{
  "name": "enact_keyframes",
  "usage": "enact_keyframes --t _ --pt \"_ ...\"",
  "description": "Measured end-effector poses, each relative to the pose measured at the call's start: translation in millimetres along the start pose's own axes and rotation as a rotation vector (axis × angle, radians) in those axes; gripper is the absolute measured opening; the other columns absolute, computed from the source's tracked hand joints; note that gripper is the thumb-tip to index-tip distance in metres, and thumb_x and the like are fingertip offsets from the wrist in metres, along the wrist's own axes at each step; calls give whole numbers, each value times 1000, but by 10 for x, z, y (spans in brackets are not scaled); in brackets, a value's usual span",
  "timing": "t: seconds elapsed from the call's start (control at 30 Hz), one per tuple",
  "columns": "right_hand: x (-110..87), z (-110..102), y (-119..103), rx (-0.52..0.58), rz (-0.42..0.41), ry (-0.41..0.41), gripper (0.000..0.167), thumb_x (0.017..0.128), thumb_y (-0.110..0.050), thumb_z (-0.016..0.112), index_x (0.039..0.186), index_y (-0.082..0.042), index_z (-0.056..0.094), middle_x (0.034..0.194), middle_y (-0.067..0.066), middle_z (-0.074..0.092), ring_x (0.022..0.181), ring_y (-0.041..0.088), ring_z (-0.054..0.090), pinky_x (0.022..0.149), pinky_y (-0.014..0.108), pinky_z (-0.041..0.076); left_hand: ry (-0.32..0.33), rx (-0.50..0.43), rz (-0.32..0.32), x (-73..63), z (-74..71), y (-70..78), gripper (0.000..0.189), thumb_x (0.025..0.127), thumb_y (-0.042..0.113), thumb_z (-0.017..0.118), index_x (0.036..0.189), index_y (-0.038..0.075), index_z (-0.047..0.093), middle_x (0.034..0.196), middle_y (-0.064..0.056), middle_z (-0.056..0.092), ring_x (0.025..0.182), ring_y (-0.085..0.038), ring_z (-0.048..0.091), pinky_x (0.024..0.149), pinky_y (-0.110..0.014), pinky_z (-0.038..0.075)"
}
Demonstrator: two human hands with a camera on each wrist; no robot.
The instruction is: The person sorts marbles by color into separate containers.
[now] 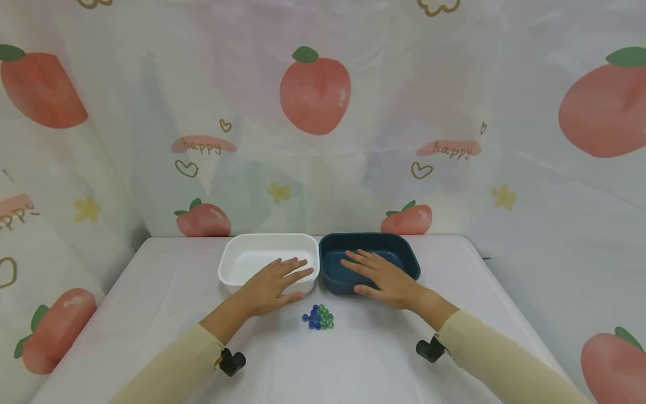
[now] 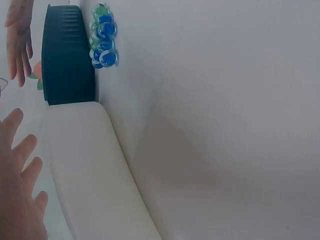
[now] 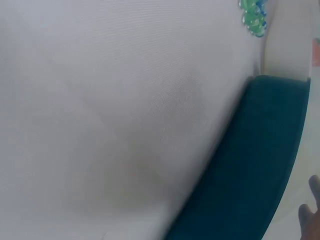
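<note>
Fingers spread, my left hand (image 1: 273,285) hovers over the near side of a white basin (image 1: 229,252) and holds nothing. My right hand (image 1: 386,279) is likewise outstretched above a dark blue basin (image 1: 411,264), with nothing in its grasp. The two basins stand side by side. In front of them, near where they meet, lies a small cluster of glass marbles, blue marbles (image 1: 312,325) on the left and green marbles (image 1: 327,317) on the right. The left wrist view shows the blue marbles (image 2: 106,31) close up, beside the dark basin (image 2: 70,55).
A white cloth covers the table (image 1: 323,370). Behind it hangs a curtain (image 1: 323,168) printed with peaches and hearts, which continues along both sides. A black wrist camera (image 1: 232,362) sits under the left sleeve and another camera (image 1: 430,349) under the right.
</note>
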State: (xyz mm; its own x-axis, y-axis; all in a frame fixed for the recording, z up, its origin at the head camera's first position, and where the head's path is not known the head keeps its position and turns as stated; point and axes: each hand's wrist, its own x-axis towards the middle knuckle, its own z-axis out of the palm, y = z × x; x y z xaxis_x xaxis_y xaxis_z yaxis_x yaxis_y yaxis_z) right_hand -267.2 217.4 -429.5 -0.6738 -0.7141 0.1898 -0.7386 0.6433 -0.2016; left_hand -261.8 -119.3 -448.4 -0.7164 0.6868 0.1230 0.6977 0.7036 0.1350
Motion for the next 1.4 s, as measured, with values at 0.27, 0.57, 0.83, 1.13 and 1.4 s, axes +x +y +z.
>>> enact_keyframes --t 0.27,0.57,0.83,1.13,1.4 --pt "-124 -47 31 13 31 42 63 98 -39 56 155 -25 33 161 6 30 146 38 27 116 65 21 16 -24 7 -61 11 76 61 100 53 44 155 32 29 161 7 27 150 -15 21 124 -43 15" --pt "-305 -129 102 19 63 97 61 99 -33 57 154 -22 34 159 7 33 146 35 29 119 57 21 59 -53 40 -124 -29 210 60 99 52 47 154 31 33 160 6 31 149 -15 25 123 -44 20" --pt "-428 -220 159 58 138 130 59 99 -29 56 154 -23 34 159 6 33 144 36 30 110 67 29 101 -85 63 -208 21 275 60 99 55 46 153 32 35 157 4 37 144 -17 35 119 -42 31" --pt "-537 -290 242 107 215 156 59 101 -28 55 155 -20 32 159 7 33 143 36 33 110 67 30 140 -122 39 -282 86 332 57 98 52 50 151 33 38 153 7 43 137 -16 45 111 -40 43" --pt "-632 -305 287 99 277 182 60 101 -30 55 155 -21 31 155 10 38 141 39 35 108 65 35 143 -166 -15 -340 158 377 57 98 48 55 150 33 40 151 7 46 137 -15 45 111 -41 43"
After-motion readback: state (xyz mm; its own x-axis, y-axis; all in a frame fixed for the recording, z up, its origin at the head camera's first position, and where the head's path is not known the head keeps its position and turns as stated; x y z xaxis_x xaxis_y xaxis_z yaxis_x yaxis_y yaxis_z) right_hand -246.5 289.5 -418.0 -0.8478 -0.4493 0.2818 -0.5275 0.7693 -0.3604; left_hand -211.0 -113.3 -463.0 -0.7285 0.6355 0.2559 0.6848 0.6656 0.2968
